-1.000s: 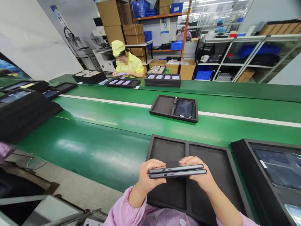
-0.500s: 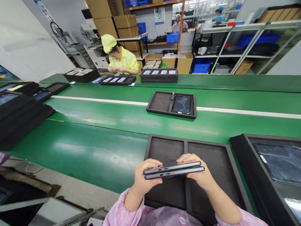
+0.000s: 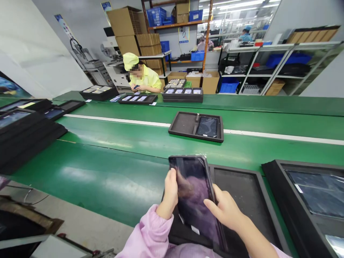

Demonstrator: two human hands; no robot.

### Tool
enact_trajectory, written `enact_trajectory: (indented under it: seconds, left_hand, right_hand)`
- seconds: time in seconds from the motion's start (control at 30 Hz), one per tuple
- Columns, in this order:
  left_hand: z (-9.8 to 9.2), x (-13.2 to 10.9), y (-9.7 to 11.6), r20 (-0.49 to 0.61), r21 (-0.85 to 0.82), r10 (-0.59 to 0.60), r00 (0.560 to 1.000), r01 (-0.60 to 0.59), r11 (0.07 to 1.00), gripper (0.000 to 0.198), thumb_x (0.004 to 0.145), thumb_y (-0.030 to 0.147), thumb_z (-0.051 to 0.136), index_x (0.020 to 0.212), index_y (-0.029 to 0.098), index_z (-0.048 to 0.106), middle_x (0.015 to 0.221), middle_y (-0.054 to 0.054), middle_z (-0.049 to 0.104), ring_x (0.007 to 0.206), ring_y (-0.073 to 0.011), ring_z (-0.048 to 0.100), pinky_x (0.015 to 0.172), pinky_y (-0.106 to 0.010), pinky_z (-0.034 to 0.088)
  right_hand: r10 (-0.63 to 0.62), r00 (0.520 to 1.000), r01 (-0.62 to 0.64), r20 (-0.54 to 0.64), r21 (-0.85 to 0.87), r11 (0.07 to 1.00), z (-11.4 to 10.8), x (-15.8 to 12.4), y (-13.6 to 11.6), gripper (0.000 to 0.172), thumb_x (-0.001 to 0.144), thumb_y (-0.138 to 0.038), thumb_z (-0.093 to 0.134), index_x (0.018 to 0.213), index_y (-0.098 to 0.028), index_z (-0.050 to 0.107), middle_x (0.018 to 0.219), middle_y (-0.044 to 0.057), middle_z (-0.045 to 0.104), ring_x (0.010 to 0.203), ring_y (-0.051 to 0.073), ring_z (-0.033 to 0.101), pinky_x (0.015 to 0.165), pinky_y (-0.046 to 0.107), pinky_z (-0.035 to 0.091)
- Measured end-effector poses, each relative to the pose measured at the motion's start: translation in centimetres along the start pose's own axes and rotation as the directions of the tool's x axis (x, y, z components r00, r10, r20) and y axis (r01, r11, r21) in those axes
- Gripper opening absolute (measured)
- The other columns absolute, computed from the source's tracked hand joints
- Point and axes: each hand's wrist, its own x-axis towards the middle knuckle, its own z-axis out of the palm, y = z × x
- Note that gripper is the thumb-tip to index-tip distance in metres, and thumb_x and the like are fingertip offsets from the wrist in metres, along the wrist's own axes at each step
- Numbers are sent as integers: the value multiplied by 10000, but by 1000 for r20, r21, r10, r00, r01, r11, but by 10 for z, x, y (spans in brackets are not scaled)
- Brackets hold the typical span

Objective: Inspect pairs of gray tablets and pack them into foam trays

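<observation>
Both my hands hold a dark tablet (image 3: 192, 193), its glossy screen tilted up at me and a small white label near the lower edge. My left hand (image 3: 170, 191) grips the left edge, thumb at the screen's rim. My right hand (image 3: 225, 208) is closed on the right edge, with its thumb over the glass. Clear film sticks out at the top corner. Whether another tablet lies behind this one is hidden. Beneath is a black foam tray (image 3: 242, 186) with a divider, partly covered by the tablet and my arms.
On the green bench (image 3: 113, 175), a smaller black tray (image 3: 182, 123) farther off holds one tablet (image 3: 207, 126). Stacked trays with a tablet (image 3: 317, 190) stand close on my right; more black trays (image 3: 27, 143) rise at left. Across the bench a co-worker (image 3: 146, 79) in yellow handles a small device.
Two stacked tablets, seen edge-on before, have been turned upright so one screen faces me. My hands moved to its left and right sides. The view has tilted up slightly.
</observation>
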Motion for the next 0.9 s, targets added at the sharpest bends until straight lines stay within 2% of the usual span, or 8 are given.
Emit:
enact_trajectory:
  seconds: [0.13,0.23,0.3,0.4,0.5,0.6,0.77,0.9]
  left_hand:
    - [32,-4,-11,-8,35,-142,990,142,989,469,800,515,502,990,102,619,1108,-189,638,1080,-310,576,920,-437,446]
    - [41,-7,-8,38,6,-101,994,101,995,544,761,464,569,1205,153,529,1355,-140,481,1306,-264,366,1090,-379,274]
    - [41,-3,1,106,-38,-43,993,47,998,522,777,436,546,1226,171,526,1369,-99,477,1314,-225,357,1105,-328,251]
    - [38,9,16,163,-86,3,987,11,996,467,762,370,564,1181,164,565,1311,-91,538,1258,-229,436,1083,-335,300]
    - [36,20,25,200,-108,-11,980,33,994,403,723,304,585,1094,148,604,1153,-104,643,1099,-250,573,991,-385,412]
    - [35,26,30,227,-125,-25,974,54,991,347,686,261,586,1012,142,611,1028,-96,687,983,-239,627,917,-389,464]
    - [31,31,35,257,-124,-42,966,76,989,325,644,218,598,961,149,612,965,-82,687,937,-228,633,885,-391,470]
    - [27,33,36,276,-108,-46,960,78,991,294,644,227,587,926,149,608,934,-76,675,924,-229,623,879,-393,464]
  right_hand:
    - [106,994,-93,27,-300,949,2,0,-34,493,775,-327,500,1237,-156,475,759,86,708,647,290,667,572,338,454]
    - [205,979,-188,18,-323,928,14,12,-35,399,764,-303,522,1138,-165,543,724,84,696,645,281,658,565,323,435]
    - [231,973,-232,-28,-173,957,21,21,-28,282,772,-351,519,985,-179,589,613,48,647,591,252,624,553,313,419]
    - [246,966,-224,-84,213,951,27,38,-18,216,776,-409,494,794,-210,578,558,4,571,560,198,572,568,303,428]
    - [267,958,-194,-104,453,870,27,62,-12,303,737,-429,509,938,-210,563,805,30,611,577,155,555,549,287,458]
    - [284,957,-204,-59,556,805,24,86,-8,454,683,-424,540,1083,-210,509,988,56,595,484,108,502,425,262,440]
    - [241,966,-244,95,648,722,21,102,-4,386,654,-351,584,999,-182,547,602,-36,561,386,97,456,373,232,422]
    - [228,966,-248,123,694,676,23,101,-5,370,666,-344,586,994,-185,525,536,-70,520,363,89,446,358,214,412]
